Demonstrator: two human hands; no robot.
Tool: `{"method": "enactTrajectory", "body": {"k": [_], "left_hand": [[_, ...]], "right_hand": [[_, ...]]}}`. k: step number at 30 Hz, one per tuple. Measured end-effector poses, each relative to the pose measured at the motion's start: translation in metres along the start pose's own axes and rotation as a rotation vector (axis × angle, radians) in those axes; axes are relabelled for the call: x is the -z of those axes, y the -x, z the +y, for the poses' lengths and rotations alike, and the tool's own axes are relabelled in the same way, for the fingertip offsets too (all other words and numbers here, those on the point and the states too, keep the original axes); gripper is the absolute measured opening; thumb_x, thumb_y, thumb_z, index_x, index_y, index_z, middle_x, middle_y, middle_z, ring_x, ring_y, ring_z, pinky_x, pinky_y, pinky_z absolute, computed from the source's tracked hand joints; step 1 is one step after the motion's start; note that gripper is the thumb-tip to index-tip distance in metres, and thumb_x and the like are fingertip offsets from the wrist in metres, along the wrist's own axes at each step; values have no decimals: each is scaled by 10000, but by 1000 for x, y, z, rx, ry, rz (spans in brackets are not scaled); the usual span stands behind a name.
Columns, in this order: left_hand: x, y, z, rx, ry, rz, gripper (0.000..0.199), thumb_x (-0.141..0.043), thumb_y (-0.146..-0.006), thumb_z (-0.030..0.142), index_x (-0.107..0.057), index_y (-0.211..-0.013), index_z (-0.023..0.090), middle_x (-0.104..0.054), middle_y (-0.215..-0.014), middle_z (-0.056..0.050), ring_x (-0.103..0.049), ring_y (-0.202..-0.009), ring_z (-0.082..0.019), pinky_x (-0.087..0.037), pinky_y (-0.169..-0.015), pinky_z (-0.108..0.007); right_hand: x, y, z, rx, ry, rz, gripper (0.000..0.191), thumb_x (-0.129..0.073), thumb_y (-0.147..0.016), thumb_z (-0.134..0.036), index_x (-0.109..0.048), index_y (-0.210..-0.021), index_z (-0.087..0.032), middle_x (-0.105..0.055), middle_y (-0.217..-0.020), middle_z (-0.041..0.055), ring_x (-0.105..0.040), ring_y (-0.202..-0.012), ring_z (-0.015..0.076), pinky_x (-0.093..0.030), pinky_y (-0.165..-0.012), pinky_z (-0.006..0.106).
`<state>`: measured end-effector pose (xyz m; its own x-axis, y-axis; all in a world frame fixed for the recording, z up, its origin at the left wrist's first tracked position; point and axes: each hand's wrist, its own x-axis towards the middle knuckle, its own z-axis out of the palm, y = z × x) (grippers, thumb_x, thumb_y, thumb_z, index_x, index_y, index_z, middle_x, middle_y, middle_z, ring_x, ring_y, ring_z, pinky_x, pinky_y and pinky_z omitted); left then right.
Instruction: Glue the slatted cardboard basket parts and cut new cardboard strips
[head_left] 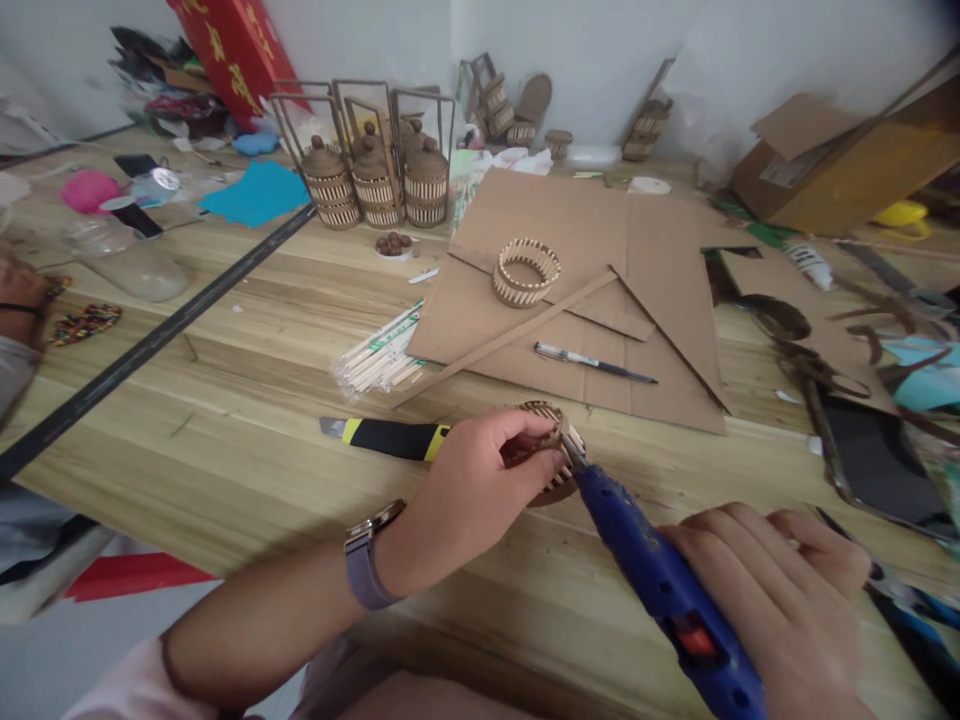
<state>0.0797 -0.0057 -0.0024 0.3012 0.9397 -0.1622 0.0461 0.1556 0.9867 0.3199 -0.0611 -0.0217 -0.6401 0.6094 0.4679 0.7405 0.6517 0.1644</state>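
Observation:
My left hand (480,480), with a watch on its wrist, pinches a small round ring of sticks and brown cardboard strip (556,490) just above the wooden table. Its fingers cover part of the ring. In my right hand (780,600) is a blue hot glue gun (637,550), its metal nozzle touching or very near the ring's edge beside my left fingertips. A black and yellow utility knife (394,438) lies left of my left hand, partly behind it. Beyond, a finished-looking stick ring (504,287) rests on a cardboard sheet (671,290).
A pen (596,363) and cardboard strips lie on the sheet. Bagged sticks (382,352) are to its left. Several lidded miniature baskets with handles (375,190) stand behind. A phone (885,460) and pliers (900,590) lie right. Another person's hand (21,280) is at far left.

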Motion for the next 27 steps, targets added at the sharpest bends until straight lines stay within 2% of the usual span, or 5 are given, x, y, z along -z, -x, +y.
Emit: {"method": "enactTrajectory", "body": {"k": [14,21,27], "left_hand": [[-2,1,-2,-22,19,-1,161,-643,-875,189,-750,-985,141,-780,-934,-63,-722,-848,-183,-570,-715,-243],[-2,2,-5,-93,-31,36,131,-642,-878,201,-735,-955,152,-759,-864,-42,-709,-802,-170,-578,-731,-250],[-3,3,-4,-123,-95,62,139,-640,-888,191,-741,-980,162,-766,-899,-35,-719,-840,-164,-581,-759,-235]], "right_hand": [[1,-4,-3,-56,-72,-9,139,-453,-1002,-117,-541,-923,-190,-592,-706,-7,-572,-626,159,-362,-689,338],[-12,-2,-12,-236,-187,78,138,-455,-988,-197,-587,-1019,-220,-649,-775,16,-620,-707,195,-386,-737,378],[-11,-2,-12,-223,-231,57,165,-437,-976,-195,-590,-1031,-224,-694,-838,42,-655,-774,208,-392,-778,397]]}}
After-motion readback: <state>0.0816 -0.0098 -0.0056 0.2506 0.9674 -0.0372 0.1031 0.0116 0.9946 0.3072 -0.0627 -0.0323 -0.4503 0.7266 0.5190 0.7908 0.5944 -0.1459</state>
